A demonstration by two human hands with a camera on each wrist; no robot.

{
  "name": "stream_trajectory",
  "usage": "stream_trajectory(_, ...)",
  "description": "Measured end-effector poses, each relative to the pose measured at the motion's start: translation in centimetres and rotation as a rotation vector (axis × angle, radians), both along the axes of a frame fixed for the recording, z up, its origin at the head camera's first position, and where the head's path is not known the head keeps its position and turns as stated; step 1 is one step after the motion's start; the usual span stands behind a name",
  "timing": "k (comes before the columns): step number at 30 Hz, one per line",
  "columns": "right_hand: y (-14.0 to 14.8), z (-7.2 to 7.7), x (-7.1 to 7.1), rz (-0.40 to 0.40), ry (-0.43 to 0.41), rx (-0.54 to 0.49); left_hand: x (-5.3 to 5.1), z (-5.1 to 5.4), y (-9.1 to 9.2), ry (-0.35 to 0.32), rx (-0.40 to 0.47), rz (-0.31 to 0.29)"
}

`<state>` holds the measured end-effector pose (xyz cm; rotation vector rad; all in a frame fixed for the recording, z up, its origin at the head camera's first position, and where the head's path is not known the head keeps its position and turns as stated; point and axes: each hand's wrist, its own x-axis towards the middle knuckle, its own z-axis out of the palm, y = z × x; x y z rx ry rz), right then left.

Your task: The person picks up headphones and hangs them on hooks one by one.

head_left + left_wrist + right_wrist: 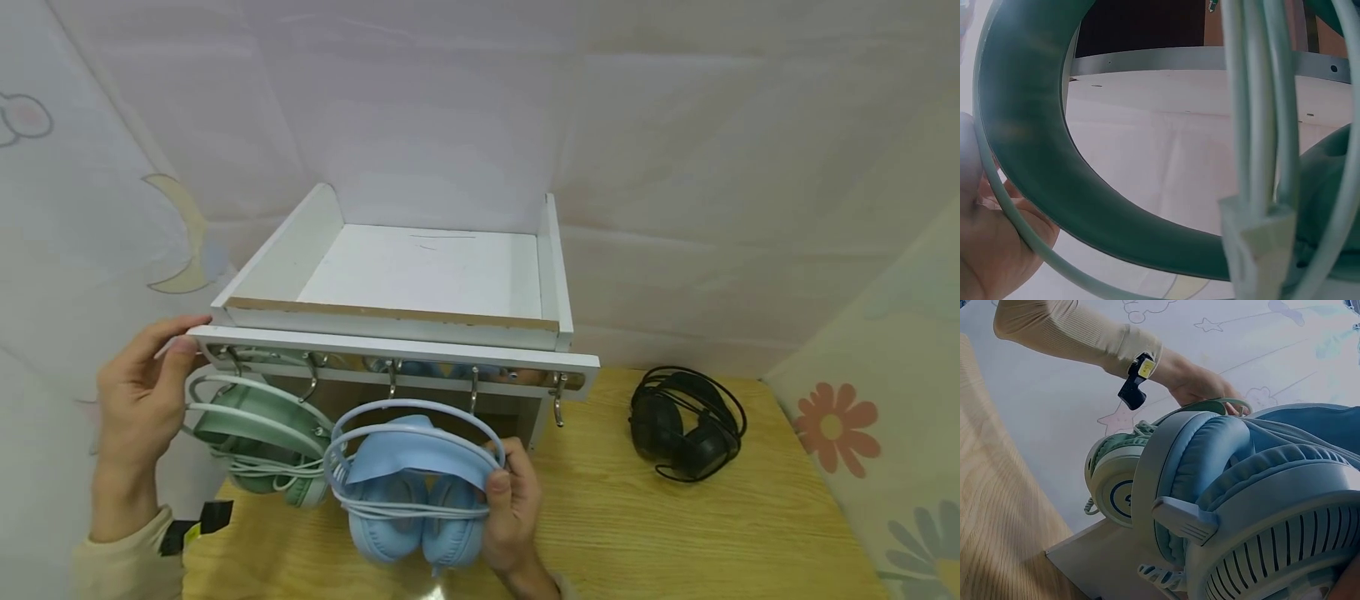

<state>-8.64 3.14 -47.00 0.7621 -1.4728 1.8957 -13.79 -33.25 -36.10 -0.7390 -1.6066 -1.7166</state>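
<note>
My right hand (pixel 513 508) grips the right side of light-blue headphones (pixel 420 450), thumb in front. Their headband is up by the middle hooks; whether a hook bears them I cannot tell. Earcups and a bundled cable hang below. My left hand (pixel 138 400) pinches the left end of a white hook rail (pixel 397 343) along the shelf's front. Green headphones (pixel 258 412) hang from the rail beside that hand, and their dark green band (pixel 1029 125) fills much of the left wrist view. In the right wrist view, blue earcups (pixel 1210 450) partly cover the green pair (pixel 1116 475).
Behind the rail stands a white shelf (pixel 435 267) with raised sides. A bare metal hook (pixel 558 400) is at the rail's right end. Black headphones (pixel 686 425) with a coiled cable lie on the wooden table (pixel 637 533) at right. Printed cloth hangs around.
</note>
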Motion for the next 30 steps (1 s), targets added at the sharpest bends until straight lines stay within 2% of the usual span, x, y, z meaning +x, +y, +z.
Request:
stream_trajectory(12, -0.50, -0.05, -0.04, -0.007, -0.012, 0.023, 0.01, -0.02, -0.11, 0.005, -0.006, -0.016)
stream_trajectory(30, -1.03, -0.22, -0.76, -0.002, -0.029, 0.000, -0.01, 0.00, -0.12, 0.006, -0.019, -0.011)
